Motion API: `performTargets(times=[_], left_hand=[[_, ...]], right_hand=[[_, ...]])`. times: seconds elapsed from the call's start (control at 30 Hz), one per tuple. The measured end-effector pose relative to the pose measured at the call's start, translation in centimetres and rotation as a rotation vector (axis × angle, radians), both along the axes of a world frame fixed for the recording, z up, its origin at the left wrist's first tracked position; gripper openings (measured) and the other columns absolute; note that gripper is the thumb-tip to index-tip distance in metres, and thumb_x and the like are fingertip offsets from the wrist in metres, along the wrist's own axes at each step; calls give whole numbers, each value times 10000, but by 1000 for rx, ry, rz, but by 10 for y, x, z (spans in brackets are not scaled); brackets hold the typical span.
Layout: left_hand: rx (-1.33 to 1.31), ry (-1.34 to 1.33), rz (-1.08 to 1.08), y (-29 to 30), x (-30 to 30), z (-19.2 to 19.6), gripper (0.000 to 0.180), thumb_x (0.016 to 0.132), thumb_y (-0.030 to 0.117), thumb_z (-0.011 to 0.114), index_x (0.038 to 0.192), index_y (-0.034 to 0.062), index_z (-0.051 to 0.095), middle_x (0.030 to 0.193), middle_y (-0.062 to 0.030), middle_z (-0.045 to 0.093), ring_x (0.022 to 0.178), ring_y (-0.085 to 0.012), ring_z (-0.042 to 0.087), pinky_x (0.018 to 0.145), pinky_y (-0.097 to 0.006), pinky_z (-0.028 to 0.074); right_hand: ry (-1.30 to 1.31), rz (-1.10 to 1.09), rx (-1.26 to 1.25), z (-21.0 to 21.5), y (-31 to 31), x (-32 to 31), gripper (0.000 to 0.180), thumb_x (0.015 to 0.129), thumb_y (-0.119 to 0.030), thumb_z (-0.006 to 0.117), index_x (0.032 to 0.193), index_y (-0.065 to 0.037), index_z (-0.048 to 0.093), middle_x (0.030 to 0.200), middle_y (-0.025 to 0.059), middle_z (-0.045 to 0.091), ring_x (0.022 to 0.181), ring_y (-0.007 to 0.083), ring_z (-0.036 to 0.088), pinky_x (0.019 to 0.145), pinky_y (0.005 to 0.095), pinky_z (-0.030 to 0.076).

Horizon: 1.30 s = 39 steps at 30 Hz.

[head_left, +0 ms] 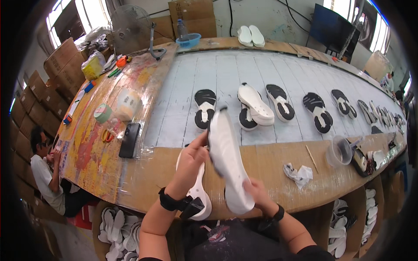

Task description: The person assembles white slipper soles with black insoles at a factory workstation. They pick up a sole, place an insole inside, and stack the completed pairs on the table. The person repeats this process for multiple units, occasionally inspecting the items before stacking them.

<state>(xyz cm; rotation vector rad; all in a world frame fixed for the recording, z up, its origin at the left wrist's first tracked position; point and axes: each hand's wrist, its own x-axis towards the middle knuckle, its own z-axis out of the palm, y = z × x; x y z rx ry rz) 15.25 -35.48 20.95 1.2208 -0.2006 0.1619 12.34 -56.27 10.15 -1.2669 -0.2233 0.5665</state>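
Between my hands a white shoe sole [228,158] is held up tilted over the near table edge, its toe end pointing away from me. Dark material shows along its left side. My left hand [191,163] is closed at its left edge toward the toe, with some fingers hidden behind it. At the heel my right hand [257,192] grips the right side, slightly blurred. Another white sole [201,198] lies on the cardboard below my left wrist. On the white surface ahead, a white sole [257,104] rests over a black-and-white outsole [247,121].
Black-and-white outsoles [317,111] form a line across the white conveyor surface [174,93]. To the left are a phone [129,140] and jars. At right, crumpled paper [298,175] lies near a clear cup [338,151]. Bins of white soles [117,230] stand below. Another person [48,174] sits far left.
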Motion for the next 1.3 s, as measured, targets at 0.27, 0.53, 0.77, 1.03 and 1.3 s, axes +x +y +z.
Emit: performTargets(times=[0.27, 0.53, 0.77, 1.03, 1.3], left_hand=[[-134, 160, 86, -25, -34, -23, 717, 817, 104, 590, 1376, 21, 149, 1301, -139, 380, 1126, -187, 443, 895, -299, 386], [-399, 540, -122, 0, -41, -17, 719, 806, 543, 468, 1211, -43, 371, 914, -89, 562, 792, -197, 578, 705, -318, 510], [-326, 637, -186, 18, -65, -21, 523, 893, 488, 368, 1138, 36, 468, 987, -81, 567, 830, -161, 564, 751, -270, 469], [1332, 242, 280, 51, -100, -43, 556, 754, 238, 655, 1188, -44, 451, 939, -163, 502, 871, -291, 508, 766, -341, 427], [1253, 221, 291, 68, -97, -31, 407, 734, 224, 673, 1061, 2, 579, 939, -126, 528, 887, -257, 517, 754, -320, 431]], right_hand=[[-384, -189, -139, 50, 22, 22, 460, 836, -282, 584, 1172, 15, 481, 857, 78, 602, 704, 146, 581, 629, 240, 457], [-936, 30, -162, 98, 32, 1, 598, 715, -63, 652, 1261, -11, 415, 853, 135, 567, 692, 240, 580, 632, 288, 472], [-449, 13, 95, 77, 38, 36, 319, 913, -89, 384, 1204, 15, 461, 1018, 127, 608, 869, 166, 588, 792, 291, 464], [-734, 248, -481, 45, 121, 181, 546, 836, -272, 565, 1232, 55, 380, 1062, 220, 572, 1006, 287, 554, 874, 314, 409], [-1304, -74, -1004, -35, 183, 238, 924, 560, -316, 757, 1269, 47, 287, 1266, 288, 357, 1124, 379, 422, 905, 382, 400]])
